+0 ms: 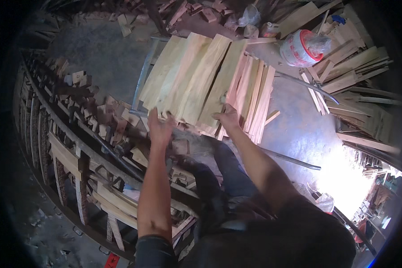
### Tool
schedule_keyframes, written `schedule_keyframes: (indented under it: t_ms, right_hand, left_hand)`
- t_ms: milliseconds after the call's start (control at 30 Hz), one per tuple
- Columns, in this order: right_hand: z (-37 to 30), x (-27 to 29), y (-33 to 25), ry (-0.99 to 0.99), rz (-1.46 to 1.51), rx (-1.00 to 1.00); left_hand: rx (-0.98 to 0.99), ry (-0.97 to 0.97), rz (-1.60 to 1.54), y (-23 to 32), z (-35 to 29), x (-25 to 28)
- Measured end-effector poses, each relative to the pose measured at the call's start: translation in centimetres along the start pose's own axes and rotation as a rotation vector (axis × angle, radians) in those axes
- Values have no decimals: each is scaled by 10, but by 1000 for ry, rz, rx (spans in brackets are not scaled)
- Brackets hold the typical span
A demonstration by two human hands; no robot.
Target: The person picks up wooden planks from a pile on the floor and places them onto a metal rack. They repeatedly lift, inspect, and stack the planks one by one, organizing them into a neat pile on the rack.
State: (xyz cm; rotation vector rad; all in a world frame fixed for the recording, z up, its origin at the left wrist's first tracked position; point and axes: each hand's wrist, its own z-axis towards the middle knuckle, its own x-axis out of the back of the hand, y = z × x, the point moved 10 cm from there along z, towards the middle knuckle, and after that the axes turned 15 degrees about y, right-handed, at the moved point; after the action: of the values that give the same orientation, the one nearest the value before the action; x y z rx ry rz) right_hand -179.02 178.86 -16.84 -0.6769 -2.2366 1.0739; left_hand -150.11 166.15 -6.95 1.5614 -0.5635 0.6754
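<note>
While my left hand spreads open under the near edge of the pale board stack on the metal frame and my right hand grips one board's near end, I judge squaring is underway; next needs an even push.

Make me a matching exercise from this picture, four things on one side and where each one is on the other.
Things:
1. left hand
2. right hand
3. bucket
4. metal rod

Places:
A. on the floor, right of the person's legs
B. upper right, lying on its side
C. at the near end of the left planks
D. at the near end of the middle planks

Pairs: 1-C, 2-D, 3-B, 4-A
</note>
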Motion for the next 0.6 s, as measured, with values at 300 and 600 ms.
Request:
schedule_keyframes:
  t_ms: [300, 600]
  right_hand:
    - [-30, 1, -58, 131, -362, 127]
    - [-42, -21, -58, -29, -430, 43]
  left_hand:
    - [287, -189, 114, -21, 91, -96]
    - [465, -397, -157, 43, 43, -102]
